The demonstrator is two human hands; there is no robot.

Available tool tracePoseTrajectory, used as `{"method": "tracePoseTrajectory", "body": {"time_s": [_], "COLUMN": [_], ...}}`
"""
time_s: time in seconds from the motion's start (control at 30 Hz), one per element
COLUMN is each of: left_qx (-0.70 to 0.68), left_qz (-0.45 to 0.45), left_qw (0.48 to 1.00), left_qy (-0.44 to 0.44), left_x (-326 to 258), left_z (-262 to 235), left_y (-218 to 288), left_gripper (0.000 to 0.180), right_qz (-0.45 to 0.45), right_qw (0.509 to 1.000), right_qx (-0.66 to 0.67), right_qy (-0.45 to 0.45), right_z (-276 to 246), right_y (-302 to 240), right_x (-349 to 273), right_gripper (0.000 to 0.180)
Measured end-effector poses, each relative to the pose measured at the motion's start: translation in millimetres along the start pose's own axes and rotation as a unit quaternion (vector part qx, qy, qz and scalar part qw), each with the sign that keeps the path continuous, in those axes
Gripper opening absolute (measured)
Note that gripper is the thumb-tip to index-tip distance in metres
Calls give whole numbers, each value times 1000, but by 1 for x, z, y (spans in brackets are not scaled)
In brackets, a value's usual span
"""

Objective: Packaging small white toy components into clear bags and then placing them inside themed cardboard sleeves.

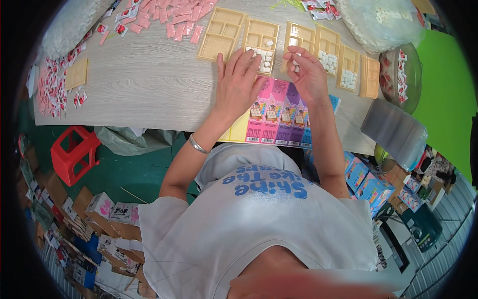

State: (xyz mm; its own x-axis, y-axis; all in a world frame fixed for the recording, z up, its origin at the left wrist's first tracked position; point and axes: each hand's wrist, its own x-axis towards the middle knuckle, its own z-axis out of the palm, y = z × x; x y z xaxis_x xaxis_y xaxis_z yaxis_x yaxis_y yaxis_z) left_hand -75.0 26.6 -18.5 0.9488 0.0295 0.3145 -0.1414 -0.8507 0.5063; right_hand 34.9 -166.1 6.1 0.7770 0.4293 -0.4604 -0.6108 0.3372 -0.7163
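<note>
My left hand [239, 79] lies flat with fingers spread on the wooden table [149, 84], its fingertips touching a cream plastic tray [261, 40] that holds several small white pieces [264, 57]. My right hand [306, 70] is raised just to the right, fingers pinched on a few of the white pieces. Under both wrists lies a fan of flat colourful cartons [276, 117], pink, purple and blue. More cream trays [221, 32] stand to the left and a row of them [331, 55] to the right, some with white pieces in one compartment.
Pink sachets [169, 17] are scattered at the table's far edge, small red-and-white packets [50, 84] at its left. A clear bag of white pieces [378, 22] and a bowl [401, 74] sit at right. A red stool [74, 152] and boxes [99, 209] stand on the floor.
</note>
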Motion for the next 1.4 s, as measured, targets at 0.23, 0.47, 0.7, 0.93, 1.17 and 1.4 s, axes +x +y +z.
{"method": "tracePoseTrajectory", "body": {"time_s": [0.23,0.47,0.7,0.93,1.17,1.4], "left_qx": [72,64,66,73,95,96], "left_qz": [-34,-31,-37,17,-58,-120], "left_qw": [995,995,993,989,989,984], "left_qy": [-61,-65,-91,-126,-98,-92], "left_x": [0,-1,14,22,16,32], "left_z": [-4,-1,-14,8,23,-39], "left_y": [15,13,12,15,31,6], "left_gripper": [73,89,95,99,109,103], "right_qz": [-229,-213,-160,-204,-185,-27], "right_qw": [753,598,956,923,974,266], "right_qx": [-617,-772,-246,305,127,-937], "right_qy": [25,19,-16,-113,-40,223], "right_z": [27,49,14,-73,-162,-352], "right_y": [-11,-13,-33,-146,-300,-362], "right_x": [34,40,24,20,88,277], "right_gripper": [17,17,16,11,25,51]}}
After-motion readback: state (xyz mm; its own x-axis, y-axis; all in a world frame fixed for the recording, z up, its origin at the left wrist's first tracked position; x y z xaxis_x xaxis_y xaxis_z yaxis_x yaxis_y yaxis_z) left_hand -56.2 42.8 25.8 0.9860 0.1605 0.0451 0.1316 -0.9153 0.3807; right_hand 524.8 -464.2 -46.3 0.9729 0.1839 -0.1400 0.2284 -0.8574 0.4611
